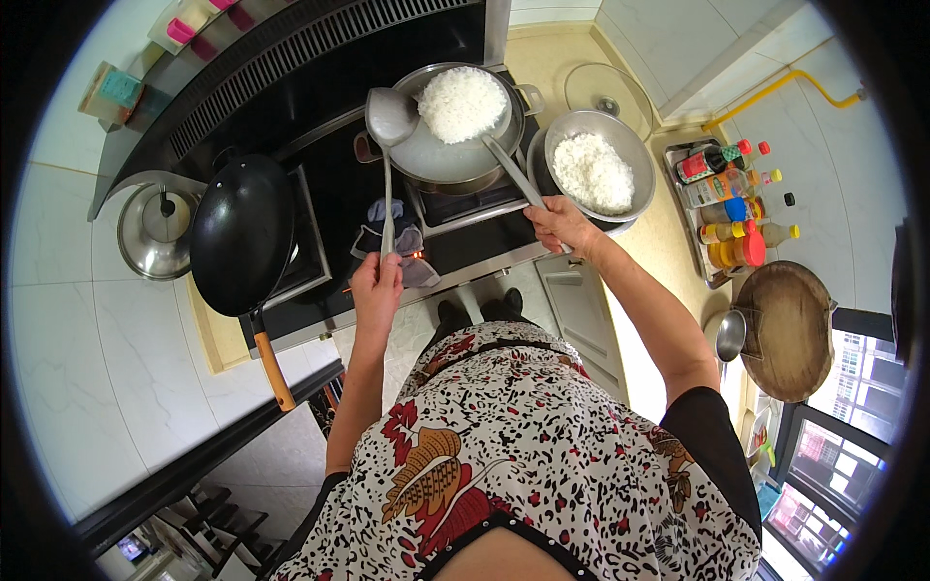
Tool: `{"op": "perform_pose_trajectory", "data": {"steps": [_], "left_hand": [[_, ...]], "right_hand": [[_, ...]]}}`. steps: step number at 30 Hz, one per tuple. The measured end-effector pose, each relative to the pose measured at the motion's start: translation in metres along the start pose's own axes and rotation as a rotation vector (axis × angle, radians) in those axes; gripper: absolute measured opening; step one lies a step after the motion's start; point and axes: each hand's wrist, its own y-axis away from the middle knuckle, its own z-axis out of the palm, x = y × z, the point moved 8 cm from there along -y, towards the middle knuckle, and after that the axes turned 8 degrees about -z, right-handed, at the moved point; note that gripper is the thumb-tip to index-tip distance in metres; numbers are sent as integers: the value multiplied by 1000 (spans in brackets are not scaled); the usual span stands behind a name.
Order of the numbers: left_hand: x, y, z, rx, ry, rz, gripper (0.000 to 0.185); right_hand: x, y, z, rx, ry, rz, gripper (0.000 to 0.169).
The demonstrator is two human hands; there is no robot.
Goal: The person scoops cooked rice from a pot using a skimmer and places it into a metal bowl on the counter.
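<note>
My left hand (378, 290) grips the long handle of a metal spatula (392, 120), whose broad blade is over the left rim of a large steel pot (479, 178). Whitish liquid shows inside that pot. My right hand (563, 225) holds the handle of a metal strainer or ladle (514, 171). A mound of white cooked rice (463, 105) sits on its head, above the pot, and hides most of it. Right of the pot, close to my right hand, a metal colander or bowl (641, 156) contains more rice (594, 174).
A black wok (243, 236) with a wooden handle stands on the left burner. Dark cloths (392, 236) lie at the stove's front. A glass lid (610, 80) rests behind the bowl. Several bottles fill a tray (694, 240) at right, near a round wooden cutting board (785, 330).
</note>
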Motion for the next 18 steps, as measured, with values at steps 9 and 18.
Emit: {"op": "perform_pose_trajectory", "data": {"steps": [9, 18], "left_hand": [[-14, -4, 1, -26, 14, -4, 23], [-26, -6, -2, -8, -29, -12, 23]], "right_hand": [[6, -3, 2, -27, -31, -22, 34], [7, -3, 2, -10, -22, -29, 33]]}}
